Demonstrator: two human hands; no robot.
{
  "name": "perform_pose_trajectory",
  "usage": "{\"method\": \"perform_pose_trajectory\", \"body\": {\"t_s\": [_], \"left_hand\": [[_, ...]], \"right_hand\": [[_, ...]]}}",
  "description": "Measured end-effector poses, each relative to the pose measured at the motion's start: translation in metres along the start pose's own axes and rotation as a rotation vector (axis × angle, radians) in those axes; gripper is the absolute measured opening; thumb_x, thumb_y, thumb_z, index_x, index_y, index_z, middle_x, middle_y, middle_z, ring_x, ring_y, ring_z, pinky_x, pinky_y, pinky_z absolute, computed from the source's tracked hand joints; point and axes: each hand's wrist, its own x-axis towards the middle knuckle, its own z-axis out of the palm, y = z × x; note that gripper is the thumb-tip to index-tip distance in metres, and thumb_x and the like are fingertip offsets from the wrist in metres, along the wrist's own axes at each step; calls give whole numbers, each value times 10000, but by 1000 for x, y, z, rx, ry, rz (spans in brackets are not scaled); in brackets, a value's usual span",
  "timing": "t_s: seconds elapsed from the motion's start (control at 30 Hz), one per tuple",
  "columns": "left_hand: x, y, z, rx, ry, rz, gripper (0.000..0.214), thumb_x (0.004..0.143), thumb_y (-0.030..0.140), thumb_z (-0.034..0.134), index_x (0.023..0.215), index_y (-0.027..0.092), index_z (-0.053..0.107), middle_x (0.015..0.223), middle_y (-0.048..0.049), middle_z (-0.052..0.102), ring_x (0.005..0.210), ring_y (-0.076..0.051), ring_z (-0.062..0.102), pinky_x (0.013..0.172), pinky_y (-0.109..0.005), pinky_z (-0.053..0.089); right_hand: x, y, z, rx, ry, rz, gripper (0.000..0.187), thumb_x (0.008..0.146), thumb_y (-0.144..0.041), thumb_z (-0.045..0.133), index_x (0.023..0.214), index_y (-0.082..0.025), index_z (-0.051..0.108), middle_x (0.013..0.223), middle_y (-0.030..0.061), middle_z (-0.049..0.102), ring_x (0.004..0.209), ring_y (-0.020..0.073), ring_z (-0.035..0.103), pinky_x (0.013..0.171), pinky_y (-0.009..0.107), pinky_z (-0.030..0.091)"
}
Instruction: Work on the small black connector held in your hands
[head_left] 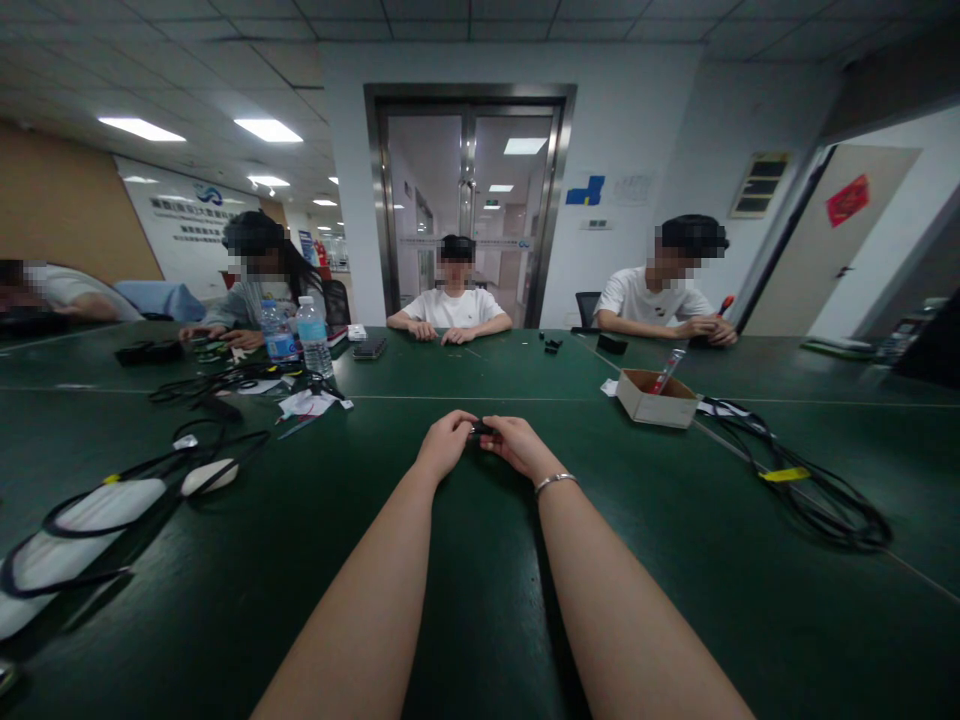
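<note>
Both my arms stretch forward over the green table (480, 560). My left hand (448, 440) is closed at the left end of a small black object (480, 428), gripping it between the fingertips. The right end of the same object is pinched by my right hand (517, 443), whose wrist wears a silver bracelet. Fingers cover most of the object, and it is too small to tell its kind. The two hands almost meet, just above the tabletop.
A cardboard box (656, 408) with a tool in it and a coiled black cable (817, 490) lie to the right. Left are water bottles (313, 340), cables, a white mouse (210, 477) and a long white object (82, 540). Several people sit around the table.
</note>
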Motion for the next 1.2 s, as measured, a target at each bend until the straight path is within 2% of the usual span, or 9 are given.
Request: {"method": "perform_pose_trajectory", "body": {"t_s": [0.23,0.6,0.97,1.2], "left_hand": [[1,-1,0,16,2,-5,267,811,280,443,955,210,657,856,-23,651,711,-142,573,619,-237,439],[-3,5,-1,32,-3,-10,279,835,294,421,957,207,656,834,-24,648,698,-142,572,617,-239,436],[0,-1,0,39,-7,10,321,875,341,384,963,186,651,679,-14,606,626,-137,550,571,-230,405],[0,-2,0,39,-21,21,355,900,393,348,967,198,636,606,7,559,557,-132,512,543,-233,381]], "right_hand": [[-1,-1,1,19,-1,-3,132,844,-75,600,712,-77,613,685,104,652,538,126,619,495,187,538],[-4,-3,3,15,7,7,167,867,-56,552,717,-67,625,665,103,650,545,131,623,492,181,536],[-4,-3,1,7,-29,0,126,846,-87,604,723,-65,622,658,89,634,524,123,611,509,187,533],[-2,-1,1,24,-7,-8,141,851,-67,590,714,-59,624,653,88,635,506,114,598,483,191,535]]}}
